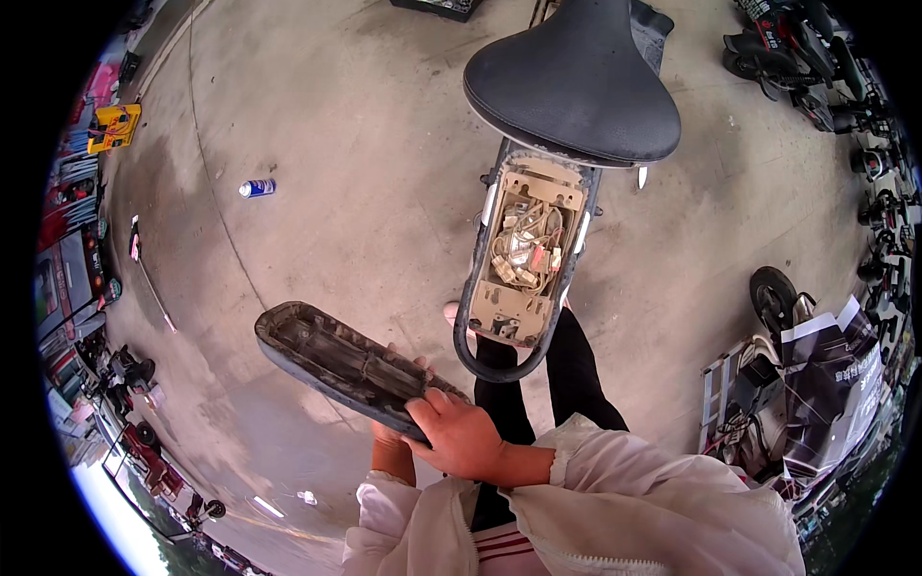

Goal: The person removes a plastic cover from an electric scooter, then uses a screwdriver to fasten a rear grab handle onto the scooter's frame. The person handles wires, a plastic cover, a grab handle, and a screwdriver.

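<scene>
Both my hands hold a long, dark, dirty plastic cover (327, 355), tilted with its ribbed hollow side up, at lower middle. My right hand (461, 437) grips its near end with fingers over the rim. My left hand (389, 442) is underneath, mostly hidden, its fingers curling round the far side. Right of the cover, in front of my legs, is a vehicle's rear rack (504, 357) with an open, dusty compartment (538, 182) holding tangled wires and connectors (523, 250). A black saddle (571, 86) sits above the compartment.
A spray can (257, 188) lies on the concrete floor (336, 173), with a long thin tool (149, 269) farther left. A yellow case (113, 128) and vehicles line the left edge. Scooters (778, 58) stand upper right; a wheel (773, 298) and dark wrapped material (826, 394) are lower right.
</scene>
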Demonstrator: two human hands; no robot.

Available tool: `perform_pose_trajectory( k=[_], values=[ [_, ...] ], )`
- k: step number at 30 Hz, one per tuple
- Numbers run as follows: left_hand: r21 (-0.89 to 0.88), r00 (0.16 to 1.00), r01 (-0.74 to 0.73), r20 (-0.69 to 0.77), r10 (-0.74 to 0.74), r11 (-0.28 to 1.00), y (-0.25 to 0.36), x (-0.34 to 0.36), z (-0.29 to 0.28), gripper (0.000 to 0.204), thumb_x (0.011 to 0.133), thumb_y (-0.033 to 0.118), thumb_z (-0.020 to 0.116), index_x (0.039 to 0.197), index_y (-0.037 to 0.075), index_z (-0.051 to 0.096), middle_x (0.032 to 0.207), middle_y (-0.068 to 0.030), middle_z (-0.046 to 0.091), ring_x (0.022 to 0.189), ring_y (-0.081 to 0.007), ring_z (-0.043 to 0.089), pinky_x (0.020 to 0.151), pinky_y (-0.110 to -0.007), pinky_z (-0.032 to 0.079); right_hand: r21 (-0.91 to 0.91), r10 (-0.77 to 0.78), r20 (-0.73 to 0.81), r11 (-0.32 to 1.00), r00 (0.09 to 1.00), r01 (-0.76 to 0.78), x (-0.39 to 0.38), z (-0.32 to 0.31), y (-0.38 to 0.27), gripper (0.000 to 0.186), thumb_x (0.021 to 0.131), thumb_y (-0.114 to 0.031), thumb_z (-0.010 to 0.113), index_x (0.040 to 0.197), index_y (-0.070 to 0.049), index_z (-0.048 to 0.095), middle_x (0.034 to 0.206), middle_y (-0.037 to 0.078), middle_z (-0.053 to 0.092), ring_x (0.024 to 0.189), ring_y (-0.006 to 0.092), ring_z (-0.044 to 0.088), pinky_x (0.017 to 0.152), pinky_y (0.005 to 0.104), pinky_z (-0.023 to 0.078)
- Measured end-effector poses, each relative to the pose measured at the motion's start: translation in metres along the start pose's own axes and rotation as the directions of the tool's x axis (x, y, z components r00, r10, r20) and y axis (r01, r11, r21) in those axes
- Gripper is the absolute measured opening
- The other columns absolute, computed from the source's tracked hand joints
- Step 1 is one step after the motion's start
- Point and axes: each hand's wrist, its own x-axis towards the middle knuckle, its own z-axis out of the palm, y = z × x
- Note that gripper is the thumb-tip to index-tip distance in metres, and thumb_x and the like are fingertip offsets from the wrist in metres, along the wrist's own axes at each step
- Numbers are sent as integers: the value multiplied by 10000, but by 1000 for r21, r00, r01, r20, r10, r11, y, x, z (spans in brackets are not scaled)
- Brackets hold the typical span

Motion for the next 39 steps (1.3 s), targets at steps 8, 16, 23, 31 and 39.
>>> perform_pose_trajectory(
  k=[8,16,23,31,39],
  values=[
    [-221,859,421,408,-309,880,14,50,16,538,1042,532,308,1532,312,313,1348,-158,549,1296,-334,484,1176,-590,242,21,-147,-98,988,984,150,-14,31,-8,759,798,-223,755,1449,2,436,1069,123,561,887,268,585,722,360,550],
    [-118,688,595,586,-428,795,-7,77,45,570,1049,502,282,1566,266,247,1376,-193,506,1347,-351,415,1184,-589,213,88,-88,-193,990,977,107,-33,16,14,702,777,-135,761,1418,-24,498,1092,125,565,913,297,573,796,371,536],
    [8,503,647,746,-436,762,-28,118,49,565,1047,505,288,1558,265,266,1353,-199,518,1320,-345,431,1179,-585,221,81,-77,-260,992,962,102,-41,9,26,602,797,-65,668,1386,-40,543,1039,84,577,893,251,585,779,340,548],
    [169,732,496,446,-515,852,-26,114,50,543,1040,448,359,1547,267,289,1216,-168,558,1134,-331,534,1034,-544,419,165,17,-270,986,963,29,-48,-11,35,692,805,-136,728,1434,-19,462,982,131,598,846,292,599,751,372,531],
    [304,847,432,186,-498,849,-29,112,48,553,1025,351,447,1541,209,311,1089,-160,598,985,-302,591,916,-445,527,183,37,-196,983,980,0,-53,-12,49,786,813,-180,747,1491,-21,384,936,138,595,804,313,606,721,391,523]
  ],
)
